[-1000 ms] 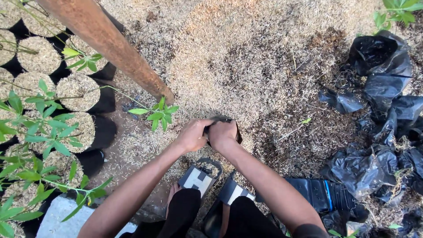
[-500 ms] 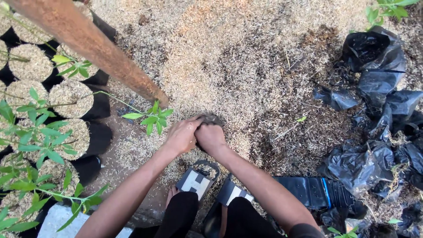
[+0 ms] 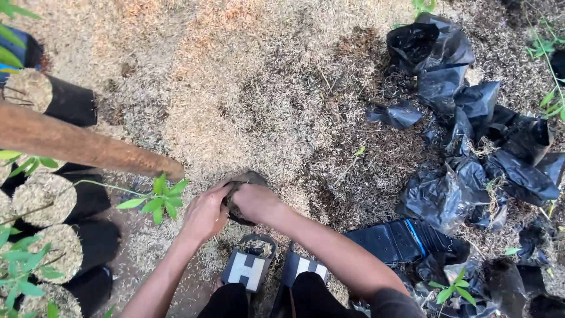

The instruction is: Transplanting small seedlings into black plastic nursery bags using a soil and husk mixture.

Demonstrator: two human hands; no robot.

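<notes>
I saw husk-strewn ground [image 3: 247,88], with filled bags [image 3: 47,197] and a pole [image 3: 82,147] left of the hands and empty black bags [image 3: 471,129] to their right. My left hand [image 3: 205,213] and right hand [image 3: 254,201] were both curled tight around a small dark bag [image 3: 244,178], held between them above my sandals [image 3: 250,270].

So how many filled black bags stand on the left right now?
5 in view: top bag above the pole, then second, third, bottom bag, and an edge bag. Leaves and the frame edge may hide more.
</notes>
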